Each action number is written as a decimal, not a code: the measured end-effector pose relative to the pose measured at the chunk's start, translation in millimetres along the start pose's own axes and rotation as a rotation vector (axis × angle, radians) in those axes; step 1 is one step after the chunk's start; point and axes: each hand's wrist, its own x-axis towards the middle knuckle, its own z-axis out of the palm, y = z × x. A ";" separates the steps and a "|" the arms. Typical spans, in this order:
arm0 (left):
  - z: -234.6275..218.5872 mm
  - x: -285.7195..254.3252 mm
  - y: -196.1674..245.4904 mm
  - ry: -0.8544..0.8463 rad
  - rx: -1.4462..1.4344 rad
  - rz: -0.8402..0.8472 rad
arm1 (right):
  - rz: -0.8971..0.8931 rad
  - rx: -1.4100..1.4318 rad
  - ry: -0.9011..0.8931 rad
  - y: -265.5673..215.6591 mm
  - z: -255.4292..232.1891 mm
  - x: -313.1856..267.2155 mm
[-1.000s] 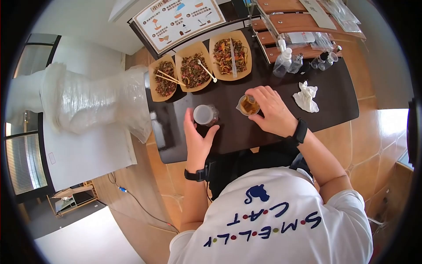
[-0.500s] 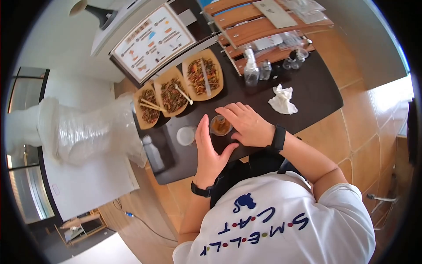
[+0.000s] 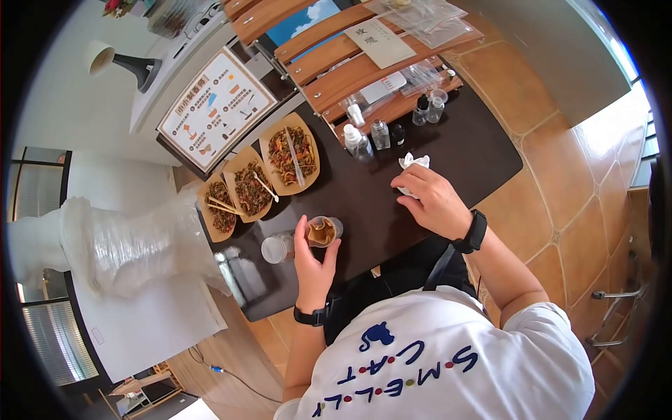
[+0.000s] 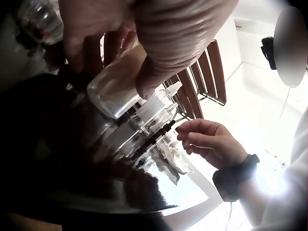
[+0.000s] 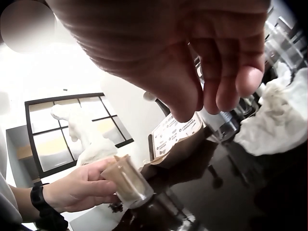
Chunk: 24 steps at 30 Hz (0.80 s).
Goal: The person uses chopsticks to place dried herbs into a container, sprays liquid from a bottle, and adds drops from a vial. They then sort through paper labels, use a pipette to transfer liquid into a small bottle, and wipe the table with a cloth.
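Observation:
My left hand [image 3: 315, 269] holds a clear plastic cup [image 3: 336, 225] between thumb and fingers, close over the dark table [image 3: 364, 245]. Inside the cup, a brown, paper-like lining [image 3: 321, 233] with a wavy edge shows. In the right wrist view the cup [image 5: 131, 186] leans, its lining poking above the rim. Just left of that hand stands a second clear cup [image 3: 278, 248] with a whitish top. My right hand [image 3: 437, 203] hovers beside a crumpled white tissue [image 3: 414, 161], which it partly covers. Its fingers [image 5: 226, 96] are loosely bent with nothing between them.
Three paper trays [image 3: 313, 178] of dried plant bits, with sticks laid across, line the left back. A white pump bottle [image 3: 357, 143], glass bottle [image 3: 380, 136] and dropper bottles [image 3: 421, 112] stand before a slatted wooden rack [image 3: 336, 77]. An instruction board [image 3: 217, 105] leans behind.
My right hand has left the brown-lined cup and moved right to the tissue. My left hand has gone from the whitish-topped cup to the brown-lined one. The head view has turned.

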 end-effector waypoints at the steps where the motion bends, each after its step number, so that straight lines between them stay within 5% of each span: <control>1: 0.2 0.3 1.3 0.010 -0.005 -0.031 | 0.045 0.010 -0.002 4.4 -4.4 -1.7; 24: -15.2 -16.7 48.1 0.139 0.242 0.063 | -0.073 -0.124 -0.059 60.3 -22.7 24.5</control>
